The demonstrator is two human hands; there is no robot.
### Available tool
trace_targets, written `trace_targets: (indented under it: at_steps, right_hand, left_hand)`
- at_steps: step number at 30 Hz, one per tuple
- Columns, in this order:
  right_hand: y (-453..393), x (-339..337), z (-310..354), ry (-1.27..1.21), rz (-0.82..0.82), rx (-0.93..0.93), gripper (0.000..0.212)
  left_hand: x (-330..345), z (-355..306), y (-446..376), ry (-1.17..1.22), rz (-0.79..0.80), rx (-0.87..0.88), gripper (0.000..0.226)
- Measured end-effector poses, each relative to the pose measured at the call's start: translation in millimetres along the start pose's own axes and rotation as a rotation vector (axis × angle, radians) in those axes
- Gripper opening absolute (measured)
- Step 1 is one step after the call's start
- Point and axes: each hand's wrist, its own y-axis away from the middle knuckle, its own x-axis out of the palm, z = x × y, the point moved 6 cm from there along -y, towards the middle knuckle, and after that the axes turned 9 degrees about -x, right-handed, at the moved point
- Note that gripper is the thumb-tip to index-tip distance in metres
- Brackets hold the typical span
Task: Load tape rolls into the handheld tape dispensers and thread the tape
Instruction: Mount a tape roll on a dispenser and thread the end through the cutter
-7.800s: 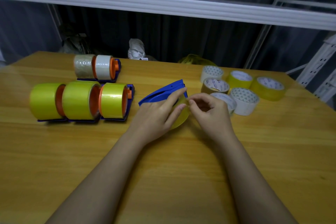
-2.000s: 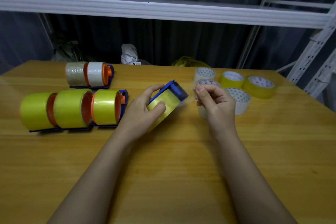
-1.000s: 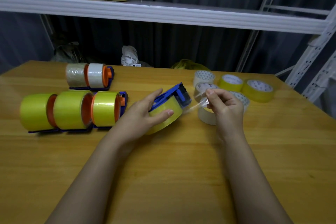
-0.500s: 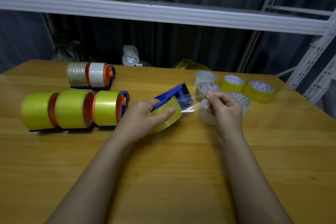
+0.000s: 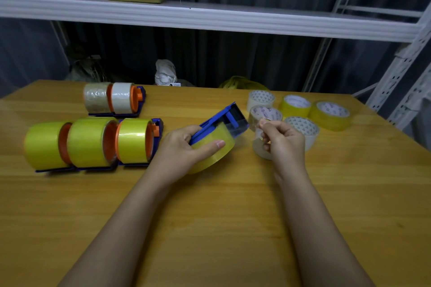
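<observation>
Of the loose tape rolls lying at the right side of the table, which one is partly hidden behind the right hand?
The whitish roll nearest the person: the right hand covers much of it. The other five rolls lie farther back, fully or nearly fully in view.

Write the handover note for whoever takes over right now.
Left hand grips the blue dispenser with its yellow roll mounted.
Right hand, fingers curled, seems to pinch the clear tape end near the cutter.
Done: five loaded dispensers at left.
Left: finish threading this one; loose rolls wait at right, though no empty dispenser is in view.
</observation>
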Motion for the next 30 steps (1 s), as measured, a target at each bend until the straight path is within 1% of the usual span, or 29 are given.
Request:
trace_targets:
  at_steps: [3,5,10,12,14,17,20,22,25,30]
  right_hand:
    - [-1,0,-5,0.01,0.036,0.068,0.018]
    - [-1,2,-6,0.011,0.066,0.073,0.018]
    - [1,5,2,-0.093,0.076,0.001,0.017]
    - [2,6,7,-0.124,0.072,-0.035,0.016]
    - [3,4,10,-0.126,0.053,-0.056,0.016]
    - [2,2,9,-0.083,0.033,-0.047,0.019]
    - [0,0,1,0.005,0.012,0.014,0.02]
    - [-1,1,-2,0.049,0.023,0.027,0.021]
    - [-2,0,-4,0.08,0.038,0.012,0.02]
    - [-4,-5,-5,0.103,0.036,0.026,0.018]
  left_hand:
    - [-1,1,-1,0.022,-0.011,-0.012,0.041]
    - [-3,1,-2,0.034,-0.023,-0.026,0.04]
    - [-4,0,-1,0.123,-0.01,0.003,0.026]
    - [-3,3,0,0.155,-0.007,-0.014,0.026]
    - [-3,3,0,0.164,-0.021,-0.01,0.033]
    - [-2,-1,1,0.069,-0.064,0.075,0.039]
    - [-1,-6,2,-0.022,-0.119,0.177,0.035]
    - [-1,-5,2,-0.062,-0.143,0.214,0.042]
    - [-1,-4,1,-0.084,-0.16,0.243,0.046]
    - [5,-2,1,-0.126,-0.129,0.244,0.048]
